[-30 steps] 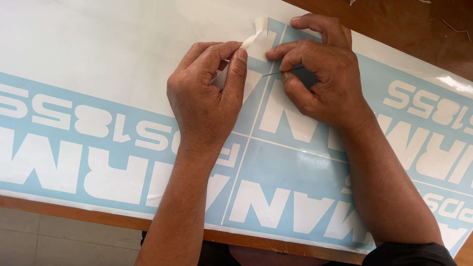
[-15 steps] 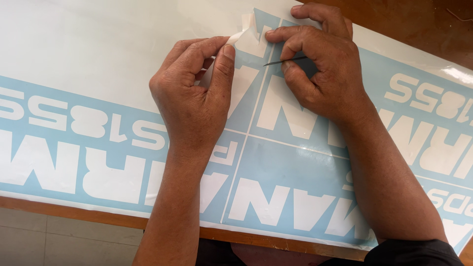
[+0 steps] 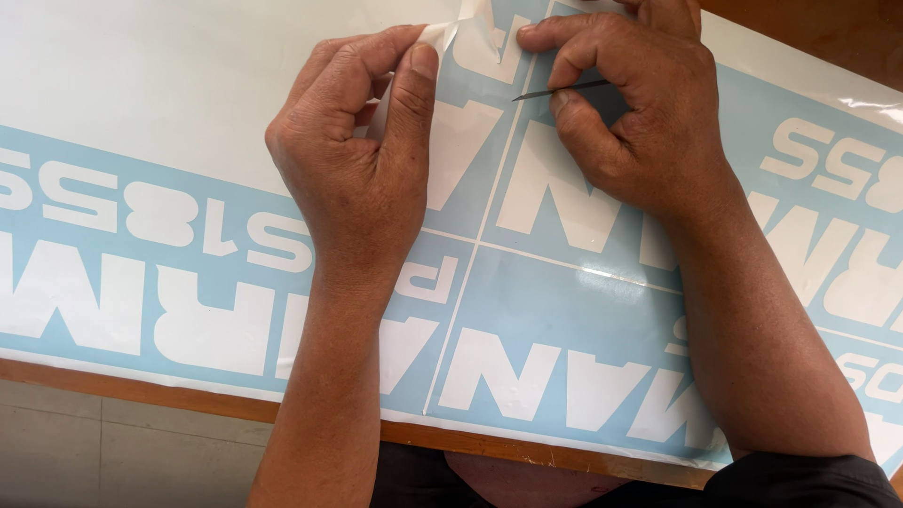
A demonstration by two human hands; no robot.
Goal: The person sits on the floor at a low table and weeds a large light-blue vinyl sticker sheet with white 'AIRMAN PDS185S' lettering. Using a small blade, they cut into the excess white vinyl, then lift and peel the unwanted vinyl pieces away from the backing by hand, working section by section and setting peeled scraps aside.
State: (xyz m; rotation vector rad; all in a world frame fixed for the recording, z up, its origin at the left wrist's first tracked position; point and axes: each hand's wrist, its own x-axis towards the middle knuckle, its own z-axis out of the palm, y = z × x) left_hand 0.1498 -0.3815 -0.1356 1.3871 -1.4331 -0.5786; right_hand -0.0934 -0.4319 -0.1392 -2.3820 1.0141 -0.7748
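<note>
Compared with the earlier views, the left hand (image 3: 362, 160) sits higher and farther left on the vinyl sheet (image 3: 564, 310), its thumb and forefinger pinching the peeled strip (image 3: 470, 38), which now lifts farther from the backing. The right hand (image 3: 630, 122) lies closer to the upper edge, and the thin blade (image 3: 560, 91) shows more of its length.

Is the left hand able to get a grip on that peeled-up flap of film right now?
Probably yes. The left hand already pinches the lifted clear film flap between thumb and fingers, with nothing over it. The right hand, holding a thin blade, sits beside it, not in the way.
</note>
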